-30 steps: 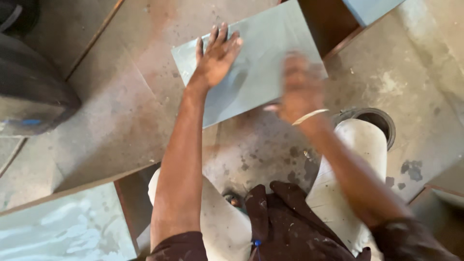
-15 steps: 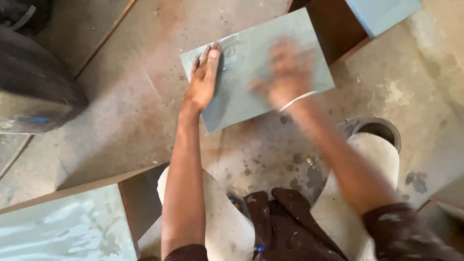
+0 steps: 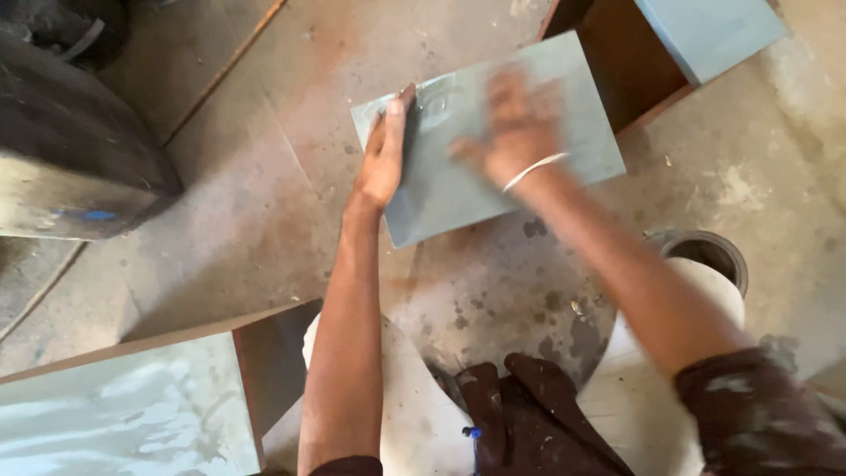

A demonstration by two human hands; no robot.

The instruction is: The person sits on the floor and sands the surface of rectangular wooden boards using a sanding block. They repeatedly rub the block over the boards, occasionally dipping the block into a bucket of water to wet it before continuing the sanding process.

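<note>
While the dusty concrete floor bears three grey-blue painted pieces, one flat board in the middle appears to be under rubbing. Left hand lies flat, pinning its edge; blurred right hand presses on top, grip unclear. Steady holding seems needed.

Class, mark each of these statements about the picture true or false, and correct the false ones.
1. The left hand lies on the grey-blue panel. True.
2. The right hand is sharp and still. False: it is blurred with motion over the panel.
3. A pale band circles the right wrist. True.
4. The panel lies on a green carpet. False: it lies on a dusty, stained floor.
5. The left hand grips a hammer. False: it rests flat, holding no tool.
</note>
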